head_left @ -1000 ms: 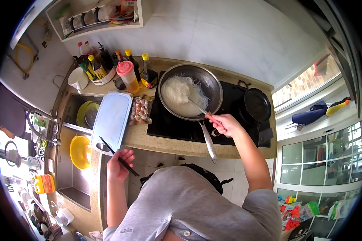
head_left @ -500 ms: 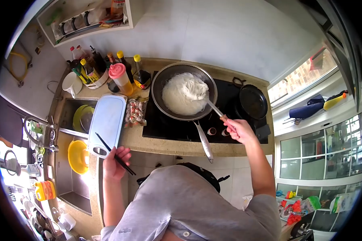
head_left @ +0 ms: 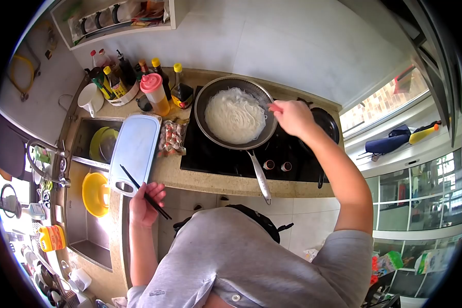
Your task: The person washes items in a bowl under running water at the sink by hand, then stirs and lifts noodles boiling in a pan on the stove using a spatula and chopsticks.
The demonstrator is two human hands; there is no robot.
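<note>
My left hand [head_left: 146, 205] is closed around black chopsticks [head_left: 156, 207], whose far ends pass over the light-blue cutting board [head_left: 135, 149]. My right hand [head_left: 294, 119] grips a metal-shafted cooking utensil by its reddish-brown handle [head_left: 275, 107] at the pan's right rim. The utensil's head is hard to make out. White noodles [head_left: 235, 117] lie spread in pale liquid inside the deep pan [head_left: 204, 131]. The pan's long silver handle [head_left: 260, 177] points toward me, untouched by either hand.
A black cooktop [head_left: 218, 163] lies under the pan, with a dark frying pan [head_left: 323, 126] at right. Sauce bottles [head_left: 182, 92] and a red-lidded jug [head_left: 155, 95] stand left of the pan. A packaged food bag [head_left: 172, 137] lies beside the board. Left is a sink [head_left: 90, 246] with a yellow bowl [head_left: 95, 195].
My right hand has moved up and left to the pan's rim, still gripping the utensil. The noodles, bunched up and lifted before, now lie flatter. My left hand keeps the chopsticks nearly still.
</note>
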